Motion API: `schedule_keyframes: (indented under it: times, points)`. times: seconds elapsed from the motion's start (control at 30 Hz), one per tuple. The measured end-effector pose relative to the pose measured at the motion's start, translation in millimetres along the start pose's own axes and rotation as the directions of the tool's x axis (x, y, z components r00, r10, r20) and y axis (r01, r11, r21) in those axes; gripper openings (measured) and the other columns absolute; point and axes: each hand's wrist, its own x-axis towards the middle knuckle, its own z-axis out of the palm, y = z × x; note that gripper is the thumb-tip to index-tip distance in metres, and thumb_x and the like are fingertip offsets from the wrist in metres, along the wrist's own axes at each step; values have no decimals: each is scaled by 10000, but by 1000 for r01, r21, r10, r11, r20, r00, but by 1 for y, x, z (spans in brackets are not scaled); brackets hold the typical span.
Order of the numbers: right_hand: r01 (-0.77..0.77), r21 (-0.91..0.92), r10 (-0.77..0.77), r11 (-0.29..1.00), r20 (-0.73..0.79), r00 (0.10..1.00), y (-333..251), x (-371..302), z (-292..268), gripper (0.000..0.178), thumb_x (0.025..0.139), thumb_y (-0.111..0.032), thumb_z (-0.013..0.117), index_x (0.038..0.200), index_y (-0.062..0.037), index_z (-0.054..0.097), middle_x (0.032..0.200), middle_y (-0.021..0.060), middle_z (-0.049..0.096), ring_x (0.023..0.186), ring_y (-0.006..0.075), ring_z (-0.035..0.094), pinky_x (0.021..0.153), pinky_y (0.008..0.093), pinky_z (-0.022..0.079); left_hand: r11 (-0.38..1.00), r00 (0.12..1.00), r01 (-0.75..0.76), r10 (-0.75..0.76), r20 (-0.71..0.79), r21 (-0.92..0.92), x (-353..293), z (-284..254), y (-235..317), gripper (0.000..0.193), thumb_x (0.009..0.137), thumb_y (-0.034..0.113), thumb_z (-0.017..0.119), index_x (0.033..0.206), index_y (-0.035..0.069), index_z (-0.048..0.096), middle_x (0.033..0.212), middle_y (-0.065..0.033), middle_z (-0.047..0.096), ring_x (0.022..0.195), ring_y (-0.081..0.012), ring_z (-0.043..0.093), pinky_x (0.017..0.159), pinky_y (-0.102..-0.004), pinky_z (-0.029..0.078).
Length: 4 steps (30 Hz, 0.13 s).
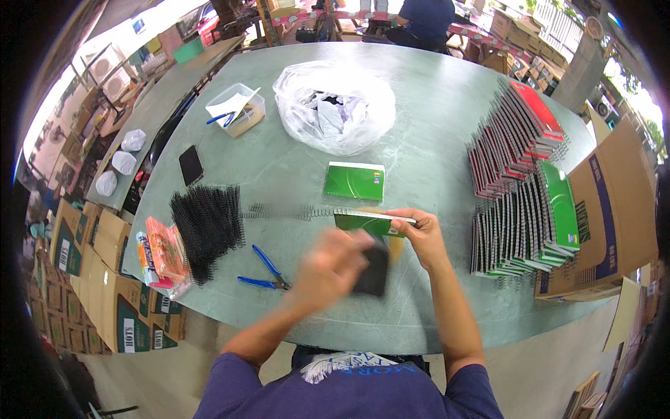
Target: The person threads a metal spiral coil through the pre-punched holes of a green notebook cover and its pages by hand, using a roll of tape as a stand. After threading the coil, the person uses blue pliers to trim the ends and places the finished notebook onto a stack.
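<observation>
A green notebook (370, 223) is pinched along its right end by my right hand (422, 236), its edge tilted up. From its left end a black spiral coil (293, 211) sticks out leftward, partly threaded along the edge and blurred. Just in front of the notebook is my left hand (331, 269), smeared by motion, so its fingers cannot be read. Below the hands lies a flat black piece (373, 269), partly hidden. Another green notebook (354, 181) rests flat beyond. Blue-handled pliers (265, 271) lie open left of my left hand, near a heap of black spiral coils (206, 227).
Stacked coil-bound red notebooks (516, 136) and green notebooks (527, 220) stand at right beside a cardboard box (607, 209). Farther back are a plastic bag (335, 105) and a clear container (244, 122). A black phone (190, 165) and orange packet (166, 250) lie left.
</observation>
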Motion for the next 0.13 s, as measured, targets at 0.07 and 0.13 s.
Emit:
schedule_keyframes:
  times: [0.07, 0.13]
  points:
    - [-6, 88, 6, 996, -1, 1000, 9, -3, -3, 216, 823, -125, 670, 997, 2, 664, 884, 58, 676, 781, 100, 593, 723, 238, 473, 970, 893, 101, 8, -449, 220, 28, -33, -7, 342, 715, 21, 690, 1047, 78, 636, 947, -94, 589, 882, -218, 571, 772, -313, 457]
    - [28, 52, -27, 998, -12, 1000, 13, -1, 3, 214, 832, -129, 659, 1011, -12, 665, 894, 59, 674, 785, 99, 592, 735, 243, 471, 950, 933, 13, 101, -346, 312, 31, -41, -18, 339, 703, 35, 707, 1035, 71, 644, 948, -82, 585, 868, -216, 571, 739, -290, 451]
